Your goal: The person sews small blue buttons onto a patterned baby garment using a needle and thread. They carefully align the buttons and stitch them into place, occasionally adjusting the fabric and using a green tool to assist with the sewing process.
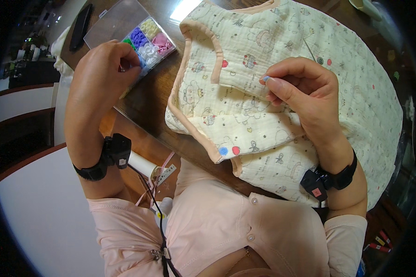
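A cream printed cotton garment (263, 41) with peach binding lies spread across the dark wooden table. Between the thumb and index finger of my right hand (308, 90) is a small light-blue snap piece (266, 79), above the garment. My left hand (105, 69) is over the near-left part of a clear divided plastic box (166, 52) of coloured snap buttons; its fingertips are curled and what they touch is hidden. A blue snap button (223, 151) sits on the garment's lower corner. An awl-like metal tool (310, 52) rests on the cloth beyond my right hand.
A black case-like object (81, 27) lies at the table's upper left. Below the table edge are a white roll (142, 164), a pink measuring tape (168, 159) and a thread spool (164, 207). Red-handled items (379, 247) lie at lower right. A cable hangs from my left wrist band.
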Demonstrator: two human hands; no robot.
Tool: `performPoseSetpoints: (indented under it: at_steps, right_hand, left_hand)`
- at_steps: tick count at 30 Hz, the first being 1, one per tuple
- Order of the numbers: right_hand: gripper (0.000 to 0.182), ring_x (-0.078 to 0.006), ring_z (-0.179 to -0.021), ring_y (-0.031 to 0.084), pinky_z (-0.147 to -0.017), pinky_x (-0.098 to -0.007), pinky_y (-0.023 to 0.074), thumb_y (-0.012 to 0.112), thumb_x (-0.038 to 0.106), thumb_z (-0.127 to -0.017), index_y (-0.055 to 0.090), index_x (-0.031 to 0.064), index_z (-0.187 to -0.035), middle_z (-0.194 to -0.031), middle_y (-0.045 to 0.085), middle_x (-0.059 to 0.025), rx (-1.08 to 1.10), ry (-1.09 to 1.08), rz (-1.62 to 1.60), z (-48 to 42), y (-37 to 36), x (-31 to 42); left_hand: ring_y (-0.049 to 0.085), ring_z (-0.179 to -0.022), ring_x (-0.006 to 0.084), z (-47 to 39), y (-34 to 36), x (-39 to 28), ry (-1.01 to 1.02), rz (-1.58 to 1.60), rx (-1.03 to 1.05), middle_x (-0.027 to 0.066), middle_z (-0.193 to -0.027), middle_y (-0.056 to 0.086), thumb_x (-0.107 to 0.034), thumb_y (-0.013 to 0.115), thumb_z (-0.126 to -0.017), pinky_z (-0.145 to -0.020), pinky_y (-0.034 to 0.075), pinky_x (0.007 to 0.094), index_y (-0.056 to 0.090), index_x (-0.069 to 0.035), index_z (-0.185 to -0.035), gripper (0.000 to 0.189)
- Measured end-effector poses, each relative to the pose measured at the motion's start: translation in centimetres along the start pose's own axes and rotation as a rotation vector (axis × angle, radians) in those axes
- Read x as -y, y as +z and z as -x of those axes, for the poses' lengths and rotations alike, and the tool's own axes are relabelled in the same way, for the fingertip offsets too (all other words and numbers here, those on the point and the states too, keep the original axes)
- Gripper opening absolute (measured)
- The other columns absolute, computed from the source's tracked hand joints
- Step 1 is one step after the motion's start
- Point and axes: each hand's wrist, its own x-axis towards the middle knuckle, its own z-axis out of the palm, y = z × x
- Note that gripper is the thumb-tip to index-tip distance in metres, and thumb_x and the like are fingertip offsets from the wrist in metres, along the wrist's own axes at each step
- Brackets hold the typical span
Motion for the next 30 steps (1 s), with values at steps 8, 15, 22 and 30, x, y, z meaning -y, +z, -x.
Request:
performPoseSetpoints:
  at_steps: [8,15,22,30]
  right_hand:
    - [0.009,-0.0091,-0.07,0.064,-0.062,-0.0206,0.0524,0.07,-0.004,-0.084,0.069,-0.0021,-0.093,-0.081,0.069,-0.0057,-0.068,0.034,0.085,0.0,0.6,0.4]
    - [0.009,-0.0086,-0.069,0.064,-0.062,-0.0212,0.0521,0.07,-0.002,-0.086,0.069,-0.0008,-0.095,-0.082,0.069,-0.0053,-0.056,0.003,0.116,0.1,0.3,0.0]
    - [0.009,-0.0085,-0.069,0.063,-0.061,-0.021,0.051,0.07,-0.002,-0.086,0.069,-0.0013,-0.095,-0.081,0.069,-0.0056,-0.047,-0.001,0.098,0.1,0.1,0.2]
    - [0.009,-0.0087,-0.071,0.065,-0.064,-0.0212,0.0535,0.071,-0.001,-0.087,0.069,-0.002,-0.096,-0.084,0.07,-0.0057,-0.079,0.07,-0.049,0.0,0.3,0.3]
  left_hand:
    - [0.062,-0.078,0.0303,0.2,-0.3,0.7,0.172,-0.13,-0.011,0.0132,-0.086,0.064,-0.009,0.069,-0.083,-0.071,0.049,0.0373,0.065,-0.003,-0.09,0.01]
    - [0.063,-0.086,0.0202,0.9,-1.0,1.7,0.091,0.096,-0.055,0.0095,-0.09,0.064,-0.004,0.065,-0.087,-0.073,0.051,0.0314,0.064,-0.003,-0.093,0.007]
    - [0.066,-0.085,0.0115,1.6,-1.6,0.7,0.064,0.788,-0.025,0.0045,-0.091,0.067,-0.01,0.065,-0.093,-0.067,0.05,0.0205,0.063,-0.003,-0.104,0.013]
    - [0.067,-0.08,0.0096,-0.9,1.3,-6.0,0.187,1.207,-0.003,0.0043,-0.091,0.07,-0.012,0.067,-0.093,-0.066,0.052,0.0196,0.064,-0.005,-0.102,0.012]
